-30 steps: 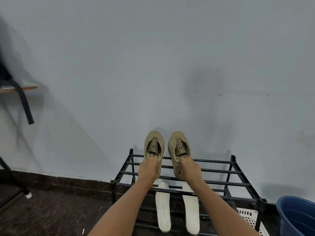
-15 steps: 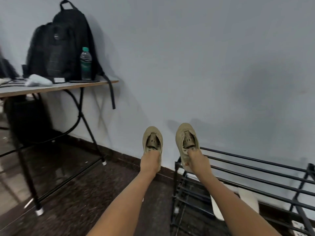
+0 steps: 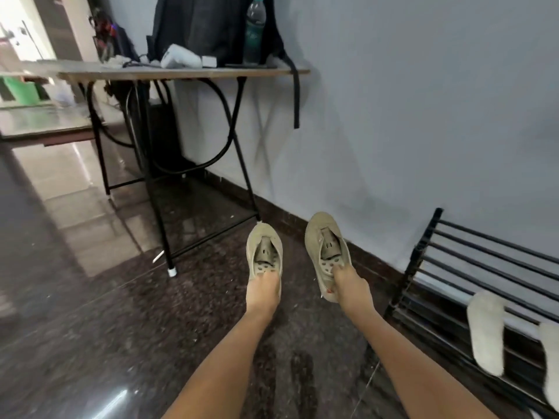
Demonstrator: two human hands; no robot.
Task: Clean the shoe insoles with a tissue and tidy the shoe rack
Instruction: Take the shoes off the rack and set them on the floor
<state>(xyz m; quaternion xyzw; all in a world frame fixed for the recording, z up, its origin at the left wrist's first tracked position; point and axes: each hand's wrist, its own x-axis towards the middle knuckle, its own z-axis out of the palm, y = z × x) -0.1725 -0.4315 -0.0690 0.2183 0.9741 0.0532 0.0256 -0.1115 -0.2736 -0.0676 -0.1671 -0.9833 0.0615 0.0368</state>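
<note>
My left hand [image 3: 262,290] grips the heel of one beige shoe [image 3: 263,247], and my right hand [image 3: 351,287] grips the heel of the other beige shoe [image 3: 325,246]. Both shoes are held out over the dark floor, openings facing me, with no insoles inside. To the right stands the black metal shoe rack [image 3: 429,240]. Two white insoles [image 3: 485,334] lie on its lower shelf, the second insole [image 3: 550,361] partly cut off by the frame edge.
A folding table [image 3: 187,73] with black legs stands against the wall at upper left. It carries a black backpack [image 3: 205,22], a water bottle [image 3: 254,30] and a white bundle [image 3: 178,58]. Glossy dark floor [image 3: 121,328] stretches to the left.
Both hands carried the shoes off the top of the shoe rack and leftward. The view swung left, so the rack now sits at the right edge and the table is close.
</note>
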